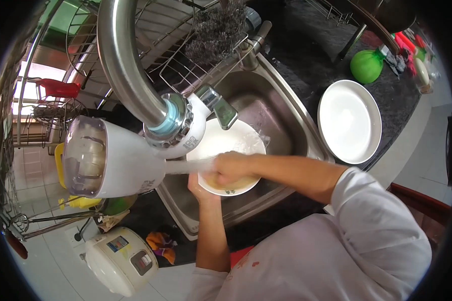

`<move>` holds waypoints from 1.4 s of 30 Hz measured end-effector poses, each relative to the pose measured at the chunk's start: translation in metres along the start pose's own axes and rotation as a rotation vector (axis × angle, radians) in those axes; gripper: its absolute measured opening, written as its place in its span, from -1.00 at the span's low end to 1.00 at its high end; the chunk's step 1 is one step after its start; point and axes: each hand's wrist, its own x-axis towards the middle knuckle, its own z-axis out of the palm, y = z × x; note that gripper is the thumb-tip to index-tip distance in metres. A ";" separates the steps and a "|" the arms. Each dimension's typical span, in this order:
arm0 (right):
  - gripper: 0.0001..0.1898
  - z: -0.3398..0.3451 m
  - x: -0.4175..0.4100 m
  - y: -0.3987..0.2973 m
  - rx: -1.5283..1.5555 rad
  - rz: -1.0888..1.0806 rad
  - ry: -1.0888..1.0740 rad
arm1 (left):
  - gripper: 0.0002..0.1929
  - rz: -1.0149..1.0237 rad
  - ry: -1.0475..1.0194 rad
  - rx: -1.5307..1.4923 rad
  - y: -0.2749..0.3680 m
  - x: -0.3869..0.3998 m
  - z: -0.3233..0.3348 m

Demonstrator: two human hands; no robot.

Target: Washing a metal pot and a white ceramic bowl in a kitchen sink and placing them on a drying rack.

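Over the stainless steel sink (245, 214), a white bowl (226, 137) is tilted under the faucet. My left hand (201, 190) grips its near left rim from below, with part of the fingers hidden behind it. Inside the bowl is my right hand (229, 167), blurred and curled against the inner surface. A yellowish patch shows beneath it; whether a cloth or sponge is in the fingers cannot be made out. From the white faucet-mounted water filter (132, 161), a stream of water (188, 166) runs onto the right hand.
A white round dish (350, 122) stands on the dark countertop (297, 49) to the right, near a green bottle (367, 66). The curved metal spout (124, 71) looms close above. A wire rack (180, 71) lies behind the sink. At lower left sit a rice cooker (116, 259) and an orange-purple cloth (162, 246).
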 end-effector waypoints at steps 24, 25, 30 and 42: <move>-0.50 -0.020 0.027 -0.025 -0.119 -0.403 0.761 | -0.46 -0.048 0.138 0.238 0.014 -0.003 0.005; -0.55 -0.021 0.032 -0.021 -0.285 -0.462 0.815 | -0.43 -0.052 0.155 0.205 0.013 -0.010 0.017; -0.67 -0.036 0.026 0.010 0.159 0.205 1.127 | -0.36 0.069 0.205 0.144 0.011 -0.027 0.045; -0.58 -0.006 0.008 0.033 1.324 0.114 0.497 | -0.44 0.349 0.030 0.667 0.014 0.022 0.046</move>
